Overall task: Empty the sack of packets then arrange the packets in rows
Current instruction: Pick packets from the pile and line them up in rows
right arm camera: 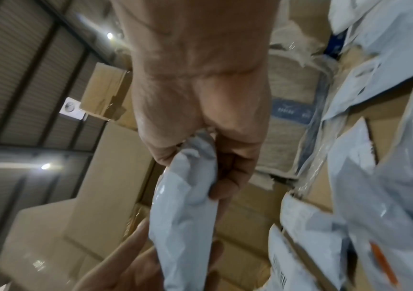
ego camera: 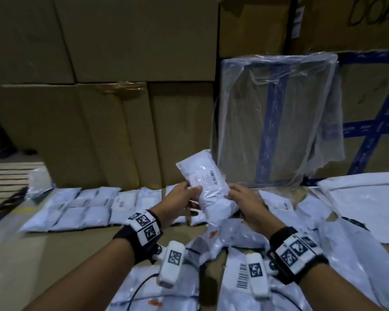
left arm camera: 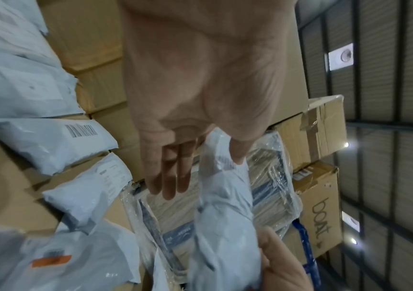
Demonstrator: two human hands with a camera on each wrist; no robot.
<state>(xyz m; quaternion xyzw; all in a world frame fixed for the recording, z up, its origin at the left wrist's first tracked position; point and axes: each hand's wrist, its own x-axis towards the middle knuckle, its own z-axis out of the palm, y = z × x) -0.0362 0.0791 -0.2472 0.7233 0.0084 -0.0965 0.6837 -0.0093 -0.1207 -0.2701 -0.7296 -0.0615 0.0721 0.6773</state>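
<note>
Both hands hold one white plastic packet [ego camera: 206, 187] up above the cardboard surface, its barcode label facing me. My left hand [ego camera: 185, 197] pinches its left edge, thumb in front and fingers behind. My right hand [ego camera: 241, 196] grips its lower right side. In the left wrist view the packet [left arm camera: 225, 206] hangs past the left hand's straight fingers [left arm camera: 168, 177]. The right wrist view shows curled fingers [right arm camera: 228, 177] closed round the packet [right arm camera: 185, 212]. Two neat rows of white packets [ego camera: 76, 207] lie at the left. A loose pile of packets [ego camera: 240, 241] lies under my wrists.
Stacked cardboard boxes [ego camera: 121, 63] wall off the back. A box wrapped in clear film with blue tape [ego camera: 276, 122] leans behind the held packet. A large white plastic sheet or sack [ego camera: 366, 198] lies at the right. Bare cardboard surface [ego camera: 54, 254] shows at the lower left.
</note>
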